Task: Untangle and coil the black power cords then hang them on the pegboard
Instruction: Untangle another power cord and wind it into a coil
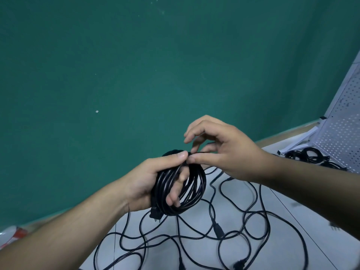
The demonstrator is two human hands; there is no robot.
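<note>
So, roughly mid-task. One cord is nearly coiled: the coil [181, 190] sits in the left hand [153, 182], fingers [173, 197] threaded through the loops and thumb clamped over the top, w/ a plug end [155, 216] hanging out at the bottom. Right hand [220, 151] is at the top of the coil, thumb and forefinger pinching a thin run of cord just beside the left thumb tip; other fingers spread loose. Judging by that pinch, the person is prob. wrapping or tucking the tail to lock the coil, i.e. the last bit before hanging.

Left to do: plenty. Loose tangled cords [224, 230] lie spread over the white floor [276, 207] under the hands, crossing each other many times, several plugs visible near the bottom edge; none of that is coiled yet.

Pegboard [342, 133] leans at the far right edge, by the green wall [136, 75]. No cord seen hanging on it in view. A dark heap of cords [311, 156] rests on the floor at its foot; looks looped, but can't tell if those are finished coils.
</note>
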